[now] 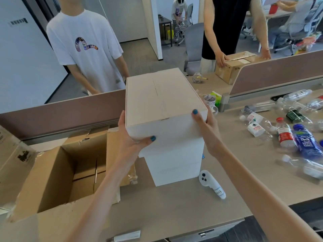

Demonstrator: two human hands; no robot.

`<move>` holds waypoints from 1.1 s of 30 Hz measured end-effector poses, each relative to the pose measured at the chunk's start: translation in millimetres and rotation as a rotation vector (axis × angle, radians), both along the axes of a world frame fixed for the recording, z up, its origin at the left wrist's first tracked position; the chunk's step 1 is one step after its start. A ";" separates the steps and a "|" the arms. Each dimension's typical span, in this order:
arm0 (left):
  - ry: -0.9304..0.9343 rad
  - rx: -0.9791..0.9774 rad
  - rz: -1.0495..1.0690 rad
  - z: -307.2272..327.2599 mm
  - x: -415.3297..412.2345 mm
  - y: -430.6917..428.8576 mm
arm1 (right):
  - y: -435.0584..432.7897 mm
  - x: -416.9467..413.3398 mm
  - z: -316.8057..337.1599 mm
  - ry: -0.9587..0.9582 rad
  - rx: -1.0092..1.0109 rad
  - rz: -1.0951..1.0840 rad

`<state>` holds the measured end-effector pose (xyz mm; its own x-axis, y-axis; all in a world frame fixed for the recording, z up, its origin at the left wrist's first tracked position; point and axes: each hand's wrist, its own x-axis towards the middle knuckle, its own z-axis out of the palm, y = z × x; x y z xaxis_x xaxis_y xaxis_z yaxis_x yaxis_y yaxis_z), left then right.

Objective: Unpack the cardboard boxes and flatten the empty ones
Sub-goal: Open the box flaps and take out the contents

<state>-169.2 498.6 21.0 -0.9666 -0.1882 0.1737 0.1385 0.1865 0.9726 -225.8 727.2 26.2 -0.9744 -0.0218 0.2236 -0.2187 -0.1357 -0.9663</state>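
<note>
The white box (162, 98) is held between both hands, directly over a stack of white boxes (174, 165) on the desk (174, 206). Its lid is closed. I cannot tell whether it rests on the stack or is just above it.

The left hand (132, 142) grips the near left corner of the white box: the thumb lies flat across the front face, and the fingers go round the left side, where they are hidden. The right hand (204, 124) grips the near right corner, with the thumb on the top edge and the fingers behind the right side, also hidden.

Left of the white box stands an open brown carton (52, 172) with its flaps spread out; inside it only the bottom flaps are visible. In front of the white box, to the right, a white controller (209, 182) lies on the desk near the stack. Further right of the white box many plastic bottles (286, 135) lie scattered.

Behind the white box runs a low divider (61, 110). Beyond it, to the left, stands a person in a white T-shirt (83, 49). Beyond it, to the right, a person in black (225, 27) has both hands on a taped brown box (232, 67), and a tape roll (197, 78) lies near that.
</note>
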 end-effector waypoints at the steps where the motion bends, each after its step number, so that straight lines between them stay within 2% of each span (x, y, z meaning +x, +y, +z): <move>1: 0.016 -0.014 0.031 -0.6 0.7 4.7 | 2.6 -1.3 -2.1 -0.001 0.038 0.001; 6: -0.039 -0.084 0.047 -10.3 9.7 14.8 | 15.8 9.3 -39.2 -0.052 0.153 0.061; 13: -0.185 0.001 -0.063 -32.8 -7.3 2.1 | 11.0 12.2 -60.1 -0.134 0.164 0.038; 33: -0.169 0.027 -0.091 -52.9 -24.7 -5.6 | 10.9 4.0 -80.1 -0.077 0.243 -0.052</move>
